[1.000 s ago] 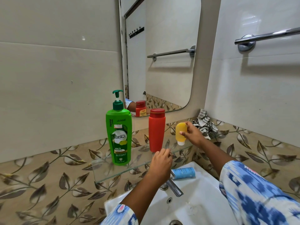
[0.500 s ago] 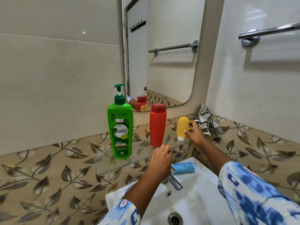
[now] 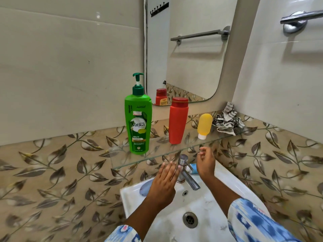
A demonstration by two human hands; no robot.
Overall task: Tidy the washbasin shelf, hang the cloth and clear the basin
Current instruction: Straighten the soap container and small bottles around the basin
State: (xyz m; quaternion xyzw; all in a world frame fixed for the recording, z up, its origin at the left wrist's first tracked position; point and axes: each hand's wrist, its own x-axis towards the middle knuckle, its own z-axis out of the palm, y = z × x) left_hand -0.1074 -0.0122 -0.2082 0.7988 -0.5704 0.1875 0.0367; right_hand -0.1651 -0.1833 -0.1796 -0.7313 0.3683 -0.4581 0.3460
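Observation:
On the glass shelf (image 3: pixel 157 152) stand a green pump shampoo bottle (image 3: pixel 138 119), a red bottle (image 3: pixel 178 121) and a small yellow bottle (image 3: pixel 204 125) set cap-down. A crumpled striped cloth (image 3: pixel 227 122) lies at the shelf's right end in the corner. Below, on the white basin (image 3: pixel 206 205) rim behind the tap, a blue tube (image 3: pixel 193 169) shows partly. My left hand (image 3: pixel 164 182) hovers flat to the left of the tap, empty. My right hand (image 3: pixel 205 161) is just under the shelf edge near the tube, fingers loosely curled, holding nothing.
A chrome tap (image 3: pixel 185 172) stands between my hands. A lilac soap bar (image 3: pixel 146 187) lies on the basin's left rim. A towel rail (image 3: pixel 300 18) is fixed on the right wall, high up. A mirror (image 3: pixel 190 49) hangs above the shelf.
My right hand let go of the yellow bottle, which now stands alone on the shelf, and dropped below the shelf edge. My left hand also came down off the shelf edge beside the tap.

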